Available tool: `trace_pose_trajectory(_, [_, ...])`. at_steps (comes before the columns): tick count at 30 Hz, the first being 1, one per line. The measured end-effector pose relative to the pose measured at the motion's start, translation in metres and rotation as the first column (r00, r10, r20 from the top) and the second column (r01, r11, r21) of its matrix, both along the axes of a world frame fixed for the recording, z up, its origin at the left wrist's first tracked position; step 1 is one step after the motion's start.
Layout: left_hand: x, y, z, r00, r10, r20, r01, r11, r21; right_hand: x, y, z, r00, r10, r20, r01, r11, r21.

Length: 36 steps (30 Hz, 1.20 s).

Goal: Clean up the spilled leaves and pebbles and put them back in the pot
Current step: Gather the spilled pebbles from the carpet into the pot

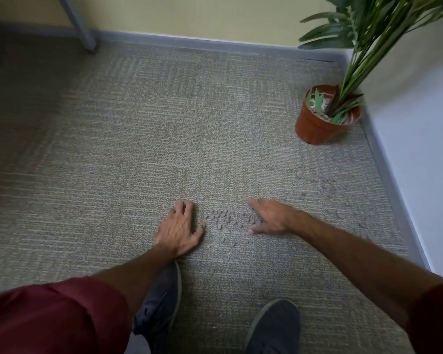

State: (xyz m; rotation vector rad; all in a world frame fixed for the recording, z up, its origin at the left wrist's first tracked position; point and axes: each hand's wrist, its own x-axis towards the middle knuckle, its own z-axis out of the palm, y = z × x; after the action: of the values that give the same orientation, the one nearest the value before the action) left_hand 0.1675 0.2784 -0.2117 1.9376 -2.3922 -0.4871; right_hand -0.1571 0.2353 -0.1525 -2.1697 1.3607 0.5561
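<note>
Small grey-brown pebbles (221,217) lie in a loose heap on the grey carpet between my two hands. More pebbles (326,187) are scattered to the right, toward the wall. My left hand (180,229) rests flat on the carpet, fingers apart, just left of the heap. My right hand (270,217) lies open on the heap's right side, its fingers touching pebbles. A terracotta pot (315,125) with a green plant (368,39) stands upright in the far right corner; leaves and some pebbles lie inside it.
A white wall with grey skirting (384,175) runs along the right. A grey furniture leg (83,31) stands at the far left by the yellow wall. My two dark shoes (274,328) are on the carpet at the bottom.
</note>
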Motion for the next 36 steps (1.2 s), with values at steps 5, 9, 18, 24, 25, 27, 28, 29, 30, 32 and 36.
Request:
trace_pose_trajectory(5, [-0.021, -0.015, 0.006, 0.988, -0.133, -0.078, 0.134, 0.991, 0.015, 0.03, 0.017, -0.015, 0.955, -0.213, 0.205, 0.223, 0.974, -0.027])
trace_pose_trajectory(9, [-0.038, -0.017, 0.009, 0.976, -0.18, -0.125, 0.186, 0.982, 0.038, 0.039, 0.015, -0.017, 0.906, -0.326, 0.268, 0.334, 0.942, 0.018])
trace_pose_trajectory(18, [-0.052, -0.029, 0.016, 0.971, -0.156, -0.18, 0.175, 0.98, 0.098, 0.083, 0.009, -0.019, 0.901, -0.299, 0.315, 0.308, 0.951, 0.02])
trace_pose_trajectory(24, [-0.053, -0.032, 0.017, 0.97, -0.154, -0.189, 0.172, 0.982, 0.082, 0.086, 0.005, -0.018, 0.912, -0.259, 0.319, 0.262, 0.964, 0.036])
trace_pose_trajectory(25, [-0.053, -0.032, 0.016, 0.969, -0.161, -0.19, 0.177, 0.982, 0.07, 0.085, 0.005, -0.017, 0.914, -0.254, 0.316, 0.256, 0.966, 0.039])
trace_pose_trajectory(27, [-0.051, -0.032, 0.014, 0.965, -0.173, -0.196, 0.187, 0.981, 0.053, 0.085, 0.006, -0.016, 0.921, -0.244, 0.305, 0.245, 0.969, 0.034])
trace_pose_trajectory(28, [-0.05, -0.032, 0.014, 0.963, -0.173, -0.205, 0.188, 0.981, 0.054, 0.085, 0.006, -0.016, 0.922, -0.241, 0.303, 0.243, 0.969, 0.032])
trace_pose_trajectory(29, [-0.049, -0.032, 0.014, 0.961, -0.17, -0.217, 0.187, 0.98, 0.061, 0.085, 0.007, -0.016, 0.921, -0.241, 0.305, 0.243, 0.97, 0.032])
trace_pose_trajectory(30, [-0.048, -0.032, 0.014, 0.959, -0.17, -0.226, 0.189, 0.98, 0.066, 0.085, 0.007, -0.015, 0.922, -0.237, 0.307, 0.239, 0.971, 0.033])
trace_pose_trajectory(32, [-0.046, -0.031, 0.016, 0.955, -0.184, -0.233, 0.203, 0.978, 0.059, 0.084, 0.009, -0.015, 0.934, -0.193, 0.302, 0.199, 0.98, 0.012])
trace_pose_trajectory(36, [-0.043, -0.031, 0.019, 0.941, -0.253, -0.226, 0.267, 0.963, 0.031, 0.082, 0.017, -0.017, 0.955, -0.096, 0.281, 0.112, 0.993, -0.04])
